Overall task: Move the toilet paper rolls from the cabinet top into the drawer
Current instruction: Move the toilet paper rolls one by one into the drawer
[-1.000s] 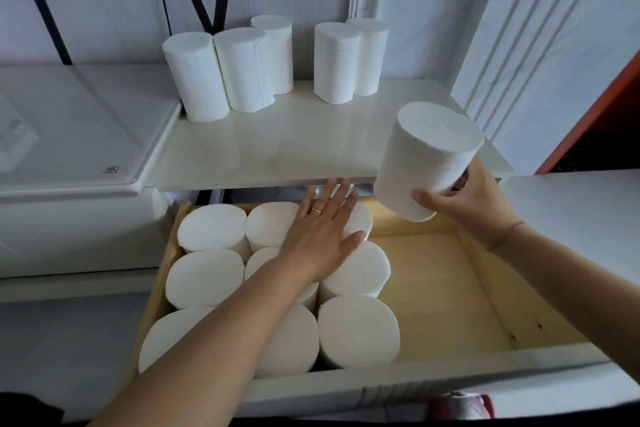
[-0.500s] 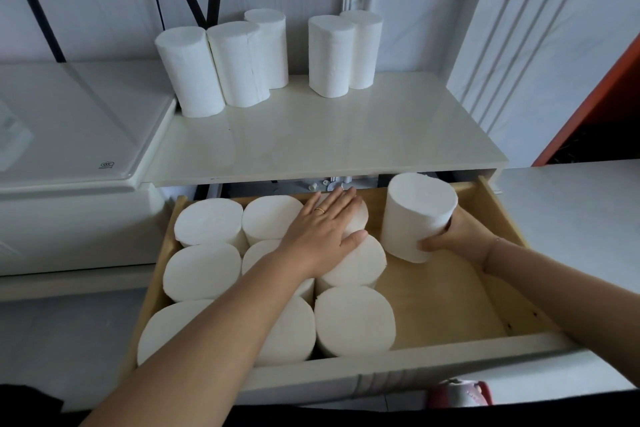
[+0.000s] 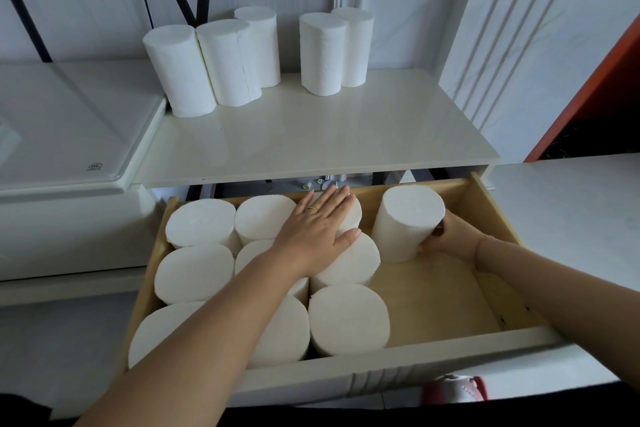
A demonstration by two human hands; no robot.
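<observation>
Head view: grips one toilet paper roll upright with the right hand, curled round its lower side, at the back of the open drawer, just beside the packed rolls. Rests the left hand flat, fingers straight, on those packed rolls. Shows five more rolls standing on the cabinet top.
</observation>
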